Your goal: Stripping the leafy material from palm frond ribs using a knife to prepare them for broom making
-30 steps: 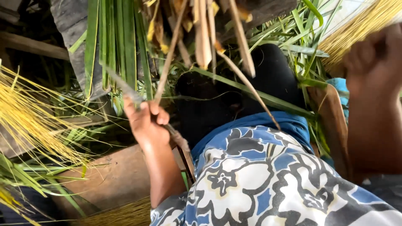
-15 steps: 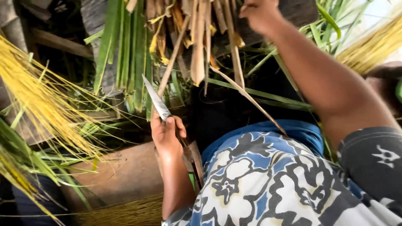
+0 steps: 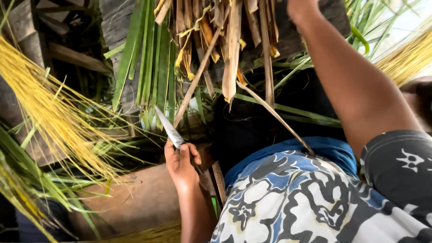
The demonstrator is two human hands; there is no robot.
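Head view. Left hand (image 3: pixel 181 163) fisted around the handle of a knife (image 3: pixel 170 128), blade angled up and away, its tip just under the hanging bunch of green palm leaves (image 3: pixel 153 63). Landmark: that bunch. Just right of it hang dry brown leaf strips (image 3: pixel 231 49), one thin dry midrib (image 3: pixel 196 76) slanting down toward the blade. Right hand (image 3: pixel 300 6) is raised at the top edge, right of the brown strips; fingers cut off by the frame, so cannot tell whether it grips anything. Left of the bunch, a spray of yellow stripped fibres (image 3: pixel 49 112). Below it, a brown wooden board (image 3: pixel 139 198) and the blue patterned cloth (image 3: pixel 288 193) on the person's lap.

Judgement: selecting a leaf, knife held ready. A cut would need the right hand to steady one leaf against the blade.
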